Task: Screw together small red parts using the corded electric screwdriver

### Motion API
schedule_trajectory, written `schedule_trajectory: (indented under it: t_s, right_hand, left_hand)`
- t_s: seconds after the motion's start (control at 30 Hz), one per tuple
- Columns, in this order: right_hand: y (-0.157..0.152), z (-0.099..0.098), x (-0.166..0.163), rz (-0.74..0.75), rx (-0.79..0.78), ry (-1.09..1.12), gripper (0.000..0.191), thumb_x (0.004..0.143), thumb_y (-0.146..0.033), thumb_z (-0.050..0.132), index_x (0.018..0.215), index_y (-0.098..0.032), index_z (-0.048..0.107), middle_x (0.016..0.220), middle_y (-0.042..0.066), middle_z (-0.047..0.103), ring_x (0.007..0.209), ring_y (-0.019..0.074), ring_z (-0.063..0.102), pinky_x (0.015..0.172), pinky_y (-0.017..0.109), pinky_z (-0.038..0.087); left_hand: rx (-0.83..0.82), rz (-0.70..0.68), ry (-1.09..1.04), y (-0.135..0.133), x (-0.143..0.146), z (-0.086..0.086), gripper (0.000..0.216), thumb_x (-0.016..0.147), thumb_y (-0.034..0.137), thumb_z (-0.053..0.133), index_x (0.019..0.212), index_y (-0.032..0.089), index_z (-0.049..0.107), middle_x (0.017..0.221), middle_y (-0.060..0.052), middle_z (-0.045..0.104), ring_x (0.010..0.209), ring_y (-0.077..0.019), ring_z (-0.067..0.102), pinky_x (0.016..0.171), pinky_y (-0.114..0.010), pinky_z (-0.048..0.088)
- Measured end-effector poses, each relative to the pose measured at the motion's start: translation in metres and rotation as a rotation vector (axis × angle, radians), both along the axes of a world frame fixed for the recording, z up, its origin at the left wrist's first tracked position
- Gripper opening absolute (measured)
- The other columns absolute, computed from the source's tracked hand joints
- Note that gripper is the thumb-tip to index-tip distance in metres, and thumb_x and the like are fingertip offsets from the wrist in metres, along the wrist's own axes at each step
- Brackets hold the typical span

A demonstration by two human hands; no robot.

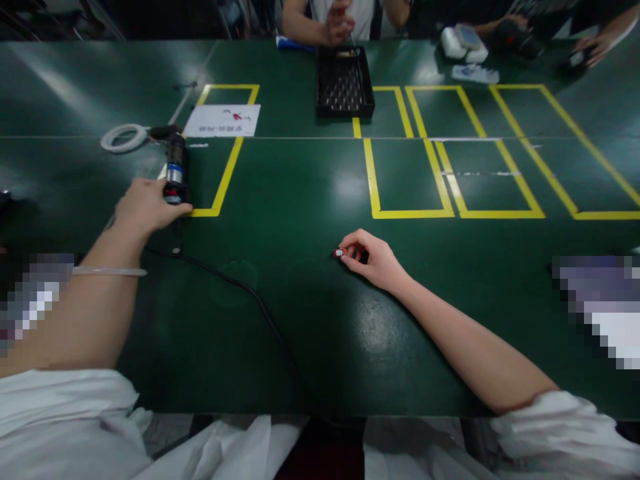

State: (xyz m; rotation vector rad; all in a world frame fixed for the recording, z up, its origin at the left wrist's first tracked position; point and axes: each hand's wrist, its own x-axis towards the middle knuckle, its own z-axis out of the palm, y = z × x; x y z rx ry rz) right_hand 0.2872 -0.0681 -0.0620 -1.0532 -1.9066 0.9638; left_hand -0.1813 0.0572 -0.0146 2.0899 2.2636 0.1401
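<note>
My left hand (146,205) rests on the green table (280,313), fingers wrapped round the near end of a black electric screwdriver (176,168) with a blue and silver band. The tool lies flat and points away from me, and its black cable (235,283) runs back toward the table's front edge. My right hand (376,259) sits near the table's middle, fingers pinched on a small red and silver part (339,253) held just above the surface.
Yellow tape outlines (410,177) mark boxes across the table. A black parts tray (344,90) stands at the far side before another person's hands (338,23). A white paper sheet (223,121) and a white coiled tube (123,137) lie at far left. White devices (463,43) sit far right.
</note>
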Motion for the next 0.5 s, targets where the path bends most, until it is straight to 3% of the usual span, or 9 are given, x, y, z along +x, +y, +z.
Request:
schedule_trajectory:
  t_s: [0.1,0.27,0.5]
  right_hand:
    - [0.000,0.001,0.000,-0.006,-0.002,-0.002,0.011,0.085,-0.017,0.063,0.095,-0.020,0.061,0.087,0.002,0.064,0.070,0.0124,0.058,0.062,0.026,0.047]
    - [-0.001,0.002,-0.001,-0.013,-0.036,0.028,0.012,0.085,-0.018,0.063,0.096,-0.019,0.061,0.080,0.001,0.061,0.067,0.0124,0.058,0.060,0.026,0.046]
    - [0.001,-0.002,-0.001,-0.061,0.002,0.043,0.012,0.085,-0.020,0.064,0.096,-0.020,0.060,0.085,0.002,0.063,0.071,0.0132,0.059,0.064,0.028,0.048]
  left_hand:
    - [-0.005,0.044,0.121,-0.021,0.042,0.003,0.069,0.079,0.070,0.063,0.119,0.013,0.055,0.111,-0.009,0.050,0.101,-0.0271,0.051,0.092,-0.049,0.049]
    - [0.018,-0.087,0.068,-0.054,0.116,0.000,0.070,0.082,0.061,0.061,0.132,0.013,0.051,0.126,-0.017,0.050,0.106,-0.0364,0.057,0.086,-0.050,0.051]
    - [0.008,-0.317,0.042,-0.094,0.213,0.002,0.071,0.082,0.058,0.062,0.137,0.017,0.049,0.125,-0.016,0.054,0.101,-0.0331,0.062,0.080,-0.040,0.052]
